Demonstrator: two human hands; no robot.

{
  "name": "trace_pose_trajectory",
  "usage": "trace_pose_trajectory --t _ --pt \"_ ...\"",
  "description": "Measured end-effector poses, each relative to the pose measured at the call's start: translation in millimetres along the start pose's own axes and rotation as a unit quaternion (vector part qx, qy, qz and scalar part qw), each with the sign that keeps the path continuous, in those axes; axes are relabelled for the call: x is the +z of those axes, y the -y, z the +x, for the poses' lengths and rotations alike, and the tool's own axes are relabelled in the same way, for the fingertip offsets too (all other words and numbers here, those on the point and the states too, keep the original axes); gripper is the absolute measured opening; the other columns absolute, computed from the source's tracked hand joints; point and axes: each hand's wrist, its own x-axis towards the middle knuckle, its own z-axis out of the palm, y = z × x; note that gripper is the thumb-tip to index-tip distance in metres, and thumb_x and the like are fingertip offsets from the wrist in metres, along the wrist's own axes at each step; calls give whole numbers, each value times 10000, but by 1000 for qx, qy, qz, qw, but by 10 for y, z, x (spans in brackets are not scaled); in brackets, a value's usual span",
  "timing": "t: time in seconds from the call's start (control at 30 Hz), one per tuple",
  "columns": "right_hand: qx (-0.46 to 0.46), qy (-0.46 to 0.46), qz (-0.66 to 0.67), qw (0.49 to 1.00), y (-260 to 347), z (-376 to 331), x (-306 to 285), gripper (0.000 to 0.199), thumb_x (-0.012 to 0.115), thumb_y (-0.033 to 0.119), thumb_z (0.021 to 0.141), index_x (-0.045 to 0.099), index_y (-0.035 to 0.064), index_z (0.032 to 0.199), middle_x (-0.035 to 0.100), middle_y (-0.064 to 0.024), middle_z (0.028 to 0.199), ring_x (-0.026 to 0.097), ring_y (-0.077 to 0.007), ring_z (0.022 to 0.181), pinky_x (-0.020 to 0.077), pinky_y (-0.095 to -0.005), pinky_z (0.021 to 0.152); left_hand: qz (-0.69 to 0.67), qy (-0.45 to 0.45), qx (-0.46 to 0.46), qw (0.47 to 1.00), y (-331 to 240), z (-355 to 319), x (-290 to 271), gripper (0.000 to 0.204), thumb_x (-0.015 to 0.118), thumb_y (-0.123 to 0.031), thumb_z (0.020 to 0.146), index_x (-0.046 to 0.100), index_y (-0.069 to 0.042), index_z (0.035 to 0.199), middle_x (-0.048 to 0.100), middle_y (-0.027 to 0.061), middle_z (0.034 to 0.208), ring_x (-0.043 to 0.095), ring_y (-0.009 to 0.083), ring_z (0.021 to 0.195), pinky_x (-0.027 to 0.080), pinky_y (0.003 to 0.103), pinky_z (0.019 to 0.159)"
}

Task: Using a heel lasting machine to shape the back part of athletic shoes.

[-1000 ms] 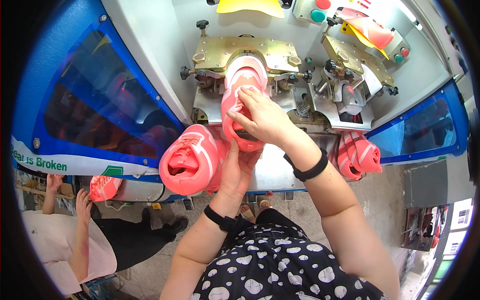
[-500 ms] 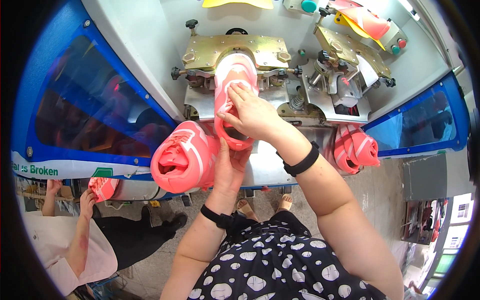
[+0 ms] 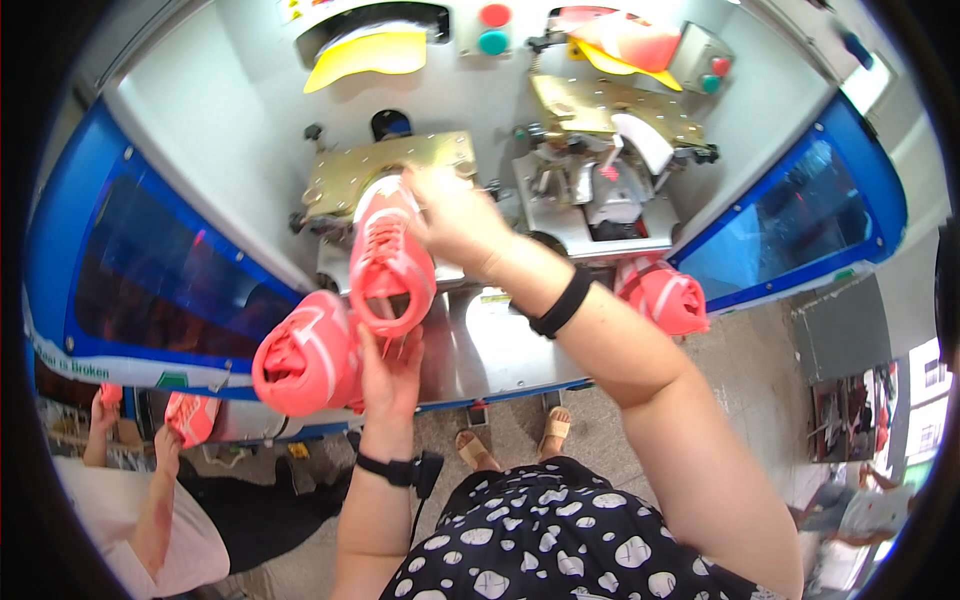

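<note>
A coral-pink sneaker upper (image 3: 393,255) with pale stripes and lacing points its toe at the brass-coloured clamp plate (image 3: 425,155) of a machine. My left hand (image 3: 390,378) holds its heel end from below, thumb and fingers against the rounded heel. Beside the toe, my right hand (image 3: 455,215) is blurred, its fingers near the toe and the plate's edge; whether they grip anything is unclear. Just left of the held upper, another pink sneaker upper (image 3: 308,355) rests on the machine's front ledge, its opening toward me.
More pink uppers (image 3: 662,295) lie at the ledge's right end. A second clamp station (image 3: 610,170) stands to the right, with red and green buttons (image 3: 712,75) above. Blue-framed windows (image 3: 185,270) flank the machine. At left, a co-worker's hand (image 3: 168,445) holds a pink upper.
My view has shifted, so the machine appears further left. My right hand has moved from the upper's laces to beside its toe. My left hand stays at the heel.
</note>
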Motion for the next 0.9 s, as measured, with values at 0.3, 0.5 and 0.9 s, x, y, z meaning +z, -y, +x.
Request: trace_pose_trajectory --t 0.3,0.5,0.9 --pt "141 -168 -58 974 -2107 784 -2435 343 684 273 845 656 57 1110 685 -115 1029 638 -211 944 507 -325 833 88 14 -198 976 728 -480 343 546 431 -541 963 523 -23 1110 555 193 1162 580 373 1070 531 448 852" --pt "407 -383 -111 822 -2598 274 -2606 614 495 347 881 379 23 1390 423 -233 1429 549 -409 1161 450 -433 998 136 63 -229 962 1140 -443 757 492 462 -512 951 540 -46 1088 580 181 1098 596 346 1007 534 435 795" --pt "160 -163 -22 973 -2241 398 -2727 467 637 464 846 600 146 1187 625 -189 1165 606 -362 1065 486 -409 929 183 70 -235 952 1570 -614 1047 443 478 -476 946 546 -51 1053 602 155 998 623 321 889 532 427 750"
